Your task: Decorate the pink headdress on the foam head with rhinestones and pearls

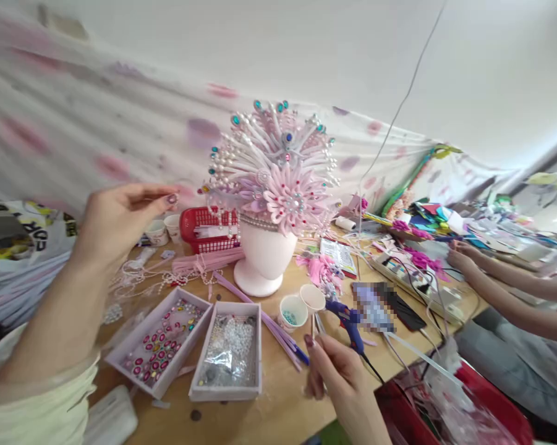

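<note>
One fan-shaped headdress [278, 176] on a white mannequin head [265, 254]

Nearest, the right hand [340, 371] pinches a slim upright stick [313, 324] between thumb and fingers; to its left on the wooden table [280, 414] lie a tray of pearl beads [225, 392] and a tray of pink rhinestones [130, 377]; a paper cup of teal beads [297, 303] stands just beyond, with a blue glue gun [351, 321] to its right; the left hand [120, 216] is raised beside the headdress but apart from it, thumb and fingertip drawn together; whether they grip anything tiny, I cannot tell; mid-table, the headdress sits upright, a pink flower [290, 201] at its front; left of it is a red plastic basket [190, 232]; a co-worker's hands [466, 256] are at far right; behind hangs a spotted cloth [157, 136].
</note>
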`<state>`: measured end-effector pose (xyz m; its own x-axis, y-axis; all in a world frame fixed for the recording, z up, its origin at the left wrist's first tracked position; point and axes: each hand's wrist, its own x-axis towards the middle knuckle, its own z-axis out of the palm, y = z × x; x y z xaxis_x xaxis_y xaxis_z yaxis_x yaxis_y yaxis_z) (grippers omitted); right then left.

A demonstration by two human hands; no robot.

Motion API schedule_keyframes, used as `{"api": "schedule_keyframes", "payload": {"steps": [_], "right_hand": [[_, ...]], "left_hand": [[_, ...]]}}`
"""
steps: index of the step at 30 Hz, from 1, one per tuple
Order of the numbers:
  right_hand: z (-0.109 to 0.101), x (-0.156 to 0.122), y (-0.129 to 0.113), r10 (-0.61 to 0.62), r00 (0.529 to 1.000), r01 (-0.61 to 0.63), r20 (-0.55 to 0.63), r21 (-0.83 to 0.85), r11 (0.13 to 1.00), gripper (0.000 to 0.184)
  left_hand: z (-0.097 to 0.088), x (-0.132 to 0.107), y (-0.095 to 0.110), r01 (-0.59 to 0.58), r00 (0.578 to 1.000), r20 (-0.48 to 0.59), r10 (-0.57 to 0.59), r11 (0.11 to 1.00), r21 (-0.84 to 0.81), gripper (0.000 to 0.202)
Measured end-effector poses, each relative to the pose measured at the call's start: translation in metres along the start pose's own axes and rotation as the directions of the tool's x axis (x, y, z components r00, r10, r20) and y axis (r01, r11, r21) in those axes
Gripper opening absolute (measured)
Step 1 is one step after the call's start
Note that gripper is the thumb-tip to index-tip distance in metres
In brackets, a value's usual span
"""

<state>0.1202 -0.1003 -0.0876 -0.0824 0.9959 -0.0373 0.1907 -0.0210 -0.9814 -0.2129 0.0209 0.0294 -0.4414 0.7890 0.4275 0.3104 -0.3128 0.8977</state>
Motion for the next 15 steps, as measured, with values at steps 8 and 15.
{"api": "schedule_keyframes", "payload": {"steps": [8, 15], "right_hand": [[-0.093, 0.002, 0.072, -0.26, 0.766, -0.169, -0.589, -0.573, 0.802, 0.07], [-0.109, 0.061, 0.091, -0.27, 0.846, -0.088, -0.46, -0.619, 0.78, 0.065]], "left_hand": [[0.036, -0.087, -0.001, 0.108, 0.994, 0.025, -0.106, 0.95, -0.294, 0.02], [0.062, -0.162, -0.022, -0.028, 1.0, 0.005, 0.029, 0.982, -0.189, 0.014]]}}
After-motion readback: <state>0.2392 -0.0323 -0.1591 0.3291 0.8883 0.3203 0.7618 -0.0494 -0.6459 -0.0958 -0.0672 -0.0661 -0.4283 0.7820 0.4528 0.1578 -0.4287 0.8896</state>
